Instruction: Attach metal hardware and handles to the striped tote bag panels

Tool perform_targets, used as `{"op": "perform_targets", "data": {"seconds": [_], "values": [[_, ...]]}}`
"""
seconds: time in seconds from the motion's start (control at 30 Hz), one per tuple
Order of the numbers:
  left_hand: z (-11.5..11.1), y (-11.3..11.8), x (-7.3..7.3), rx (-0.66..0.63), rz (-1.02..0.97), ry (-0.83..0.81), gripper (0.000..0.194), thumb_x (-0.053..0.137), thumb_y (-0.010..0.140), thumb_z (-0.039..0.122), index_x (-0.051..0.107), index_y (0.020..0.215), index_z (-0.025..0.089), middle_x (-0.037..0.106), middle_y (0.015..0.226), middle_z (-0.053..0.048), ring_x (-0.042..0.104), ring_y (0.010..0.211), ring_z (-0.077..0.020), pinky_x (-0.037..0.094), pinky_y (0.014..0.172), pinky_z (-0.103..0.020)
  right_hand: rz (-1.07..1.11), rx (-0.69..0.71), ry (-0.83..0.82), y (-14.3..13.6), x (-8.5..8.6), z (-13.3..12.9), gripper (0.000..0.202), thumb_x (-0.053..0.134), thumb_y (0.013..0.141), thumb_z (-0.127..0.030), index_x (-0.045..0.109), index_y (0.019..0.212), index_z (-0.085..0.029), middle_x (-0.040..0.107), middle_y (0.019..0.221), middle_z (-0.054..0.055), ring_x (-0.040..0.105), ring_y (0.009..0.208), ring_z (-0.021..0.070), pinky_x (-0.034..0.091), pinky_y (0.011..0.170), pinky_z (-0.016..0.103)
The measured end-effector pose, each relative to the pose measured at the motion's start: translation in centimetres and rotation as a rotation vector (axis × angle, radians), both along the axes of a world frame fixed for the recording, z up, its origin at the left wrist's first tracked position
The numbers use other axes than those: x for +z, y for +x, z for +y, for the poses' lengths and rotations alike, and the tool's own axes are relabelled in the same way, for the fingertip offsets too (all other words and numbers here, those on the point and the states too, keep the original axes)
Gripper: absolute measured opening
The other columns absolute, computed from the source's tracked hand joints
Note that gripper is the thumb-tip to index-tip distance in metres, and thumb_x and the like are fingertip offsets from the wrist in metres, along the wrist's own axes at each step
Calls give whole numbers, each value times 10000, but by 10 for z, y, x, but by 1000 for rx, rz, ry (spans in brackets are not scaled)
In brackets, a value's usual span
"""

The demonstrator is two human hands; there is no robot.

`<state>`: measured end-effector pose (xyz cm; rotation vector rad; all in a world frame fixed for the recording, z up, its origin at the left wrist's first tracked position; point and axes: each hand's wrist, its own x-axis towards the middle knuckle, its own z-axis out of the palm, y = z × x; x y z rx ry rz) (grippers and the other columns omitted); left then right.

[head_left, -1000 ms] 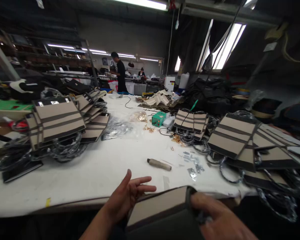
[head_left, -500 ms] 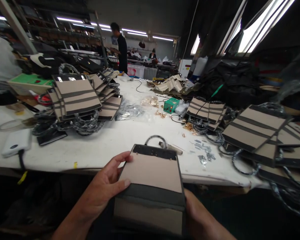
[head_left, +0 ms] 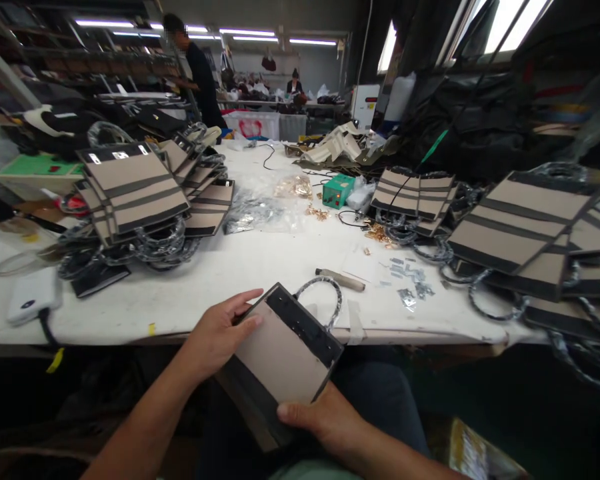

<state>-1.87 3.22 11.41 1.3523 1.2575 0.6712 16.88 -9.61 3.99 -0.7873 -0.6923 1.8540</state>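
Observation:
A beige bag panel (head_left: 285, 350) with dark bands and a wrapped ring handle (head_left: 334, 288) is held tilted over my lap, at the table's front edge. My left hand (head_left: 223, 333) grips its upper left edge, thumb on the beige face and fingers behind. My right hand (head_left: 323, 417) grips the lower right edge, thumb lying across the front. Small holes or studs show in the dark strip along its top. Beyond the handle lies a tool with a tan handle (head_left: 343, 279). Small metal plates (head_left: 407, 273) lie to the right.
Similar panels are stacked at left (head_left: 135, 190) and right (head_left: 515, 227). A green box (head_left: 339, 190) with a cord stands mid-table near gold-coloured fittings (head_left: 379, 233). A white power bank (head_left: 34, 297) sits at front left. Two people are in the background.
The panel has turned clockwise and its handle now points to the upper right. My right hand has come round with its thumb on the front. The view has shifted slightly.

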Motion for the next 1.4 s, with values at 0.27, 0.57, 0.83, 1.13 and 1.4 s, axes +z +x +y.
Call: {"op": "perform_targets", "data": {"seconds": [0.27,0.57,0.83,1.13,1.4], "values": [[32,20,-28,-305,-100,-172,667,780,752,450,631,1345,184,731,1181,-74,706,958,-280,566,805,-357,-253,-256,-216,70,-48,-6,700,798,757,-537,590,1313,-166,681,981,70,631,677,158,506,535,245],[35,14,-23,-513,-126,-376,575,756,782,470,653,1271,186,728,1143,-96,695,1007,-286,549,866,-371,-478,-70,224,82,-12,1,418,686,875,-531,741,1135,-209,593,1383,115,521,1313,313,381,1124,447],[27,17,-13,-605,-172,-464,719,776,744,448,588,1405,238,654,1342,-70,570,1280,-344,442,1071,-427,-840,50,553,96,-10,-11,439,548,982,-364,573,1413,-286,525,1467,91,464,1346,300,360,1137,489],[22,19,-18,-543,-251,-477,760,799,768,396,519,1462,269,595,1425,-92,539,1333,-315,431,1094,-424,-1140,-59,737,98,-23,-21,278,542,960,-303,725,1168,-281,639,1315,70,454,1335,337,360,1111,506],[42,55,-43,-385,-66,-123,758,771,770,387,523,1449,159,639,1353,-135,627,1176,-319,501,978,-414,-658,-164,-13,78,-46,-19,480,474,985,-584,706,969,-165,688,902,46,610,876,238,482,810,322]]}}
